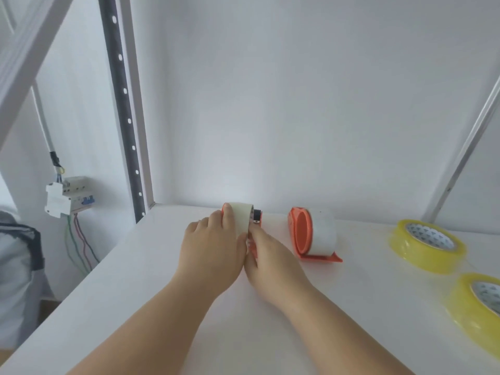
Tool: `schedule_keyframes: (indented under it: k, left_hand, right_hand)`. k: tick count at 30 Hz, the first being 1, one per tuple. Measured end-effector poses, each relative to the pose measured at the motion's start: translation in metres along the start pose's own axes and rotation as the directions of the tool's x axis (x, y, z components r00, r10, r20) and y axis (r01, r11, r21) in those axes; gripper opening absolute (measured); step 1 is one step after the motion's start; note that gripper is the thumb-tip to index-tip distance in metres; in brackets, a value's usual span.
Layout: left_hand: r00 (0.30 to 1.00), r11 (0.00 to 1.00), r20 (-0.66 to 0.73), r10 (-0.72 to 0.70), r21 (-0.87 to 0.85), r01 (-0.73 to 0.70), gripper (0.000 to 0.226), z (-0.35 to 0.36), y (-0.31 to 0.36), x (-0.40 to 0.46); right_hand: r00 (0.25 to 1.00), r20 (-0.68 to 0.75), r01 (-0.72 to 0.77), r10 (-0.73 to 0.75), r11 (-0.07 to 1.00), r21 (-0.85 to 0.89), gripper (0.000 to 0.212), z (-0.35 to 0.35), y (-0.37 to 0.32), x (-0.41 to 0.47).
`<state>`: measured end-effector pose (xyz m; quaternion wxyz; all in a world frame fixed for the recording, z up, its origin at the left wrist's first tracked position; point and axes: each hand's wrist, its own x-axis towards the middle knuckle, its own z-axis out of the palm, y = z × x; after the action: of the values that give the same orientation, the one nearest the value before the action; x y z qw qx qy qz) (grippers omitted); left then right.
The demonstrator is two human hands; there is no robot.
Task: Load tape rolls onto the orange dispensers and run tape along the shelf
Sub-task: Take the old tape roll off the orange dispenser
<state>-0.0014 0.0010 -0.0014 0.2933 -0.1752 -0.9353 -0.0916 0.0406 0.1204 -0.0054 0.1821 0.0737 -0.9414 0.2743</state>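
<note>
I see left hand point(213, 247) gripping loaded dispenser point(239, 216), right hand point(266, 255) fingers seemingly pinching its handle, second dispenser point(311, 234) at three o'clock.

The two hands, left point(213, 247) and right point(266, 255), cover most of the near orange dispenser point(255, 216), so only its far rim, a small dark part and a sliver of orange between the fingers show. The nearer yellow tape roll point(479, 307) is cut off by the right edge. At the left edge a grey bundle point(19, 266) is cropped and too blurred to identify.
</note>
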Motion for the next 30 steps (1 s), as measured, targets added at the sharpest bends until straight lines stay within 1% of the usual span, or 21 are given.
schedule_keyframes:
  k: [1, 3, 6, 9, 11, 13, 15, 17, 19, 21, 23, 26, 28, 30]
  left_hand:
    - [0.999, 1.0, -0.039, 0.004, -0.003, -0.004, 0.061, 0.0, -0.001, 0.0]
    - [0.999, 0.999, -0.044, 0.004, -0.045, -0.006, 0.062, -0.004, -0.002, 0.001]
    - [0.999, 0.992, -0.032, -0.002, -0.13, -0.002, 0.067, -0.007, -0.003, -0.002]
    - [0.998, 0.962, 0.017, -0.061, -0.265, 0.063, 0.073, -0.017, 0.0, -0.006]
    - [0.996, 0.935, 0.029, -0.083, -0.344, 0.088, 0.075, -0.02, 0.002, -0.007]
    - [0.997, 0.914, -0.007, -0.072, -0.401, 0.064, 0.073, -0.019, 0.001, -0.008]
    - [0.998, 0.904, -0.053, -0.033, -0.427, 0.008, 0.069, -0.016, -0.001, -0.008]
    - [0.993, 0.9, -0.111, 0.033, -0.428, -0.078, 0.07, -0.013, -0.002, -0.01]
    - [0.984, 0.89, -0.157, 0.088, -0.43, -0.149, 0.066, -0.012, -0.001, -0.012]
    - [0.974, 0.881, -0.196, 0.112, -0.434, -0.188, 0.065, -0.012, -0.001, -0.013]
    - [0.964, 0.872, -0.229, 0.132, -0.435, -0.223, 0.068, -0.013, -0.001, -0.014]
    - [0.949, 0.866, -0.253, 0.189, -0.413, -0.282, 0.064, -0.016, 0.0, -0.014]
    - [0.945, 0.858, -0.25, 0.21, -0.417, -0.301, 0.066, -0.018, 0.002, -0.015]
    - [0.954, 0.807, -0.236, 0.182, -0.519, -0.283, 0.072, -0.019, 0.002, -0.016]
  right_hand:
    - [1.0, -0.001, 0.0, 0.0, 0.999, 0.034, 0.047, 0.0, -0.001, 0.0]
    - [1.0, 0.016, -0.015, 0.014, 0.993, 0.113, 0.046, -0.003, -0.002, -0.001]
    - [0.998, 0.05, -0.054, 0.041, 0.956, 0.287, 0.039, -0.009, -0.005, -0.003]
    - [0.996, 0.084, -0.064, 0.03, 0.898, 0.435, 0.047, -0.013, -0.008, -0.006]
    - [0.996, 0.083, -0.057, 0.023, 0.895, 0.442, 0.049, -0.015, -0.007, -0.006]
    - [0.996, 0.091, -0.059, 0.021, 0.9, 0.433, 0.052, -0.016, -0.006, -0.006]
    - [0.996, 0.086, -0.064, 0.03, 0.902, 0.427, 0.052, -0.019, -0.005, -0.006]
    - [0.998, 0.047, -0.061, 0.045, 0.884, 0.464, 0.047, -0.023, -0.006, -0.006]
    - [0.995, 0.025, -0.09, 0.091, 0.823, 0.561, 0.037, -0.027, -0.007, -0.006]
    - [0.986, 0.052, -0.151, 0.157, 0.729, 0.668, 0.029, -0.03, -0.007, -0.006]
    - [0.977, 0.085, -0.192, 0.194, 0.642, 0.743, 0.023, -0.031, -0.007, -0.007]
    - [0.975, 0.091, -0.195, 0.205, 0.575, 0.794, 0.018, -0.028, -0.007, -0.008]
    - [0.971, 0.1, -0.199, 0.218, 0.506, 0.839, 0.014, -0.027, -0.008, -0.007]
    - [0.971, 0.101, -0.198, 0.218, 0.485, 0.852, 0.013, -0.028, -0.007, -0.006]
